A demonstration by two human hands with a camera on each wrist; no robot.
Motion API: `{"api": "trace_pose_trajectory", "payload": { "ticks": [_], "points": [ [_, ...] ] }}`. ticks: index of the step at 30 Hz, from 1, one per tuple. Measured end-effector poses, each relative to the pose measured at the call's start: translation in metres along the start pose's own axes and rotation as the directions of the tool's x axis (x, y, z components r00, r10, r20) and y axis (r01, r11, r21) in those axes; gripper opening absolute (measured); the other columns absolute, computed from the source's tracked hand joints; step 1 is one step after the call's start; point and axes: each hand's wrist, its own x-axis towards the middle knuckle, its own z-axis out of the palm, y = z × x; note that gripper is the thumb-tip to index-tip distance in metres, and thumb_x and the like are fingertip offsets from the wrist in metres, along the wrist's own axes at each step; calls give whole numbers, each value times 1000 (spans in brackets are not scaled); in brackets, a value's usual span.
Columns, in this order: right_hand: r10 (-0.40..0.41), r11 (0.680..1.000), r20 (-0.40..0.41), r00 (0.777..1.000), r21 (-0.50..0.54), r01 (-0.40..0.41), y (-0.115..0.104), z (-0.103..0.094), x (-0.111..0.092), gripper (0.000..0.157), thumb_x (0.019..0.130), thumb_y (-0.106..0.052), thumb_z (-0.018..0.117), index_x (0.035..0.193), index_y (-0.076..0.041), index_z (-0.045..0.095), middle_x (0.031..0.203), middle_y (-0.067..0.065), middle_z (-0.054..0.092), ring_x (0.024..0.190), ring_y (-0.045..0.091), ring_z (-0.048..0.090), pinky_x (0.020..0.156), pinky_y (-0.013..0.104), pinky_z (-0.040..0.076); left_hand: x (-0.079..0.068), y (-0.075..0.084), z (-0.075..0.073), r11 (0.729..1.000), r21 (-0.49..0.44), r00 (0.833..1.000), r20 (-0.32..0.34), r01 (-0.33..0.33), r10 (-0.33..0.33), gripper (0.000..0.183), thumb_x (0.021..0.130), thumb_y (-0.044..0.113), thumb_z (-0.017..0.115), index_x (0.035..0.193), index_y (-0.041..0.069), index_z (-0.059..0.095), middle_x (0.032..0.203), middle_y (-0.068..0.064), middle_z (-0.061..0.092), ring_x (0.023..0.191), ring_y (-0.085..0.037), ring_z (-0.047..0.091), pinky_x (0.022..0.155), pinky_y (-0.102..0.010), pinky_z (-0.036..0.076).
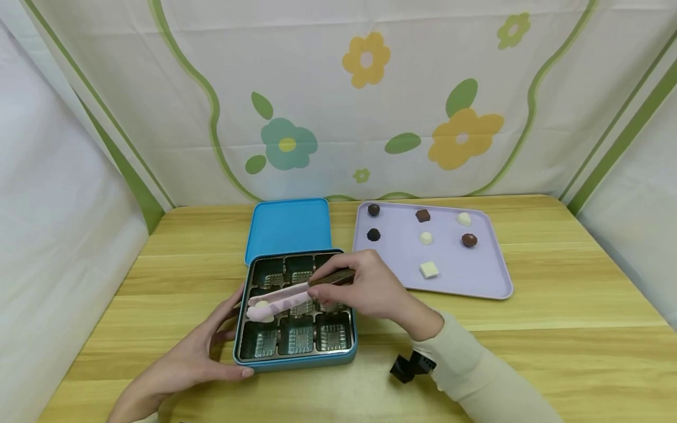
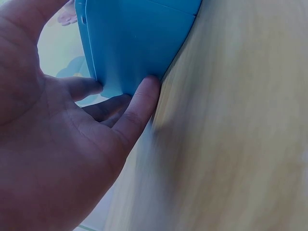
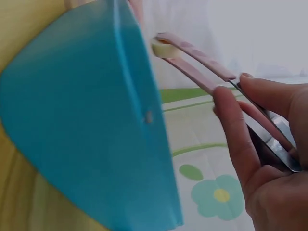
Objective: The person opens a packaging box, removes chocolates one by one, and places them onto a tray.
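My right hand (image 1: 370, 288) pinches a pair of tongs (image 3: 195, 53) with pink tips and a dark handle, thumb on one arm and fingers on the other. Between the tips sits a white chocolate (image 3: 163, 49), above the left side of a blue tin (image 1: 296, 362). A dark, glossy insert (image 1: 313, 312) divides the tin into several square compartments; those along the front hold nothing, while the tongs and hand partly cover the middle row. At the tin's left front corner my left hand (image 1: 193, 358) rests its fingertips against the wall, thumb toward the front.
A lilac tray (image 1: 394, 264) on the right bears several chocolates, among them a square white one (image 1: 429, 269), a dark one (image 1: 373, 234) and a brown one (image 1: 469, 239). Behind the tin lies a blue lid (image 1: 290, 226). A flowered cloth (image 1: 328, 88) hangs along the table's back edge.
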Motion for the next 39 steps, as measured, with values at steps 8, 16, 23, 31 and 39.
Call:
{"api": "trace_pose_trajectory", "payload": {
  "ticks": [8,16,23,31,39],
  "points": [
    [46,991,-77,996,129,-35,11,-11,-9,19,98,-4,77,115,2,79,98,19,81,78,24,81,79,45,67,0,0,1,1000,-6,1000,-3,-4,4,129,83,14,93,172,45,6,178,-23,11,148,-56,38,99,-25,56],
    [22,991,-129,991,131,-5,15,-22,-17,20,98,-7,78,116,3,78,104,19,80,81,27,82,80,44,67,-1,-1,-1,999,-1,999,4,-33,33,129,83,13,92,173,43,5,177,-26,12,147,-54,41,99,-22,54],
    [41,993,-190,981,114,-20,22,-36,-27,22,98,-6,79,116,5,77,102,20,80,80,20,81,79,43,67,-1,1,-1,1000,-3,1000,0,-3,3,129,83,13,93,173,45,5,178,-26,11,147,-53,42,99,-24,54],
    [53,994,-273,961,110,-23,26,-61,-45,24,97,-3,78,118,10,75,99,13,82,81,17,81,77,40,67,-2,2,1,1000,20,1000,-20,8,-8,129,82,17,94,172,47,7,179,-21,13,149,-52,38,100,-23,53],
    [55,998,-383,922,58,-35,36,-90,-66,23,98,-2,77,116,13,74,98,-2,81,77,15,80,75,36,67,-4,2,3,1000,20,1000,-19,-15,15,128,83,15,93,172,45,8,178,-22,14,148,-55,38,100,-25,55]
  ]
}}
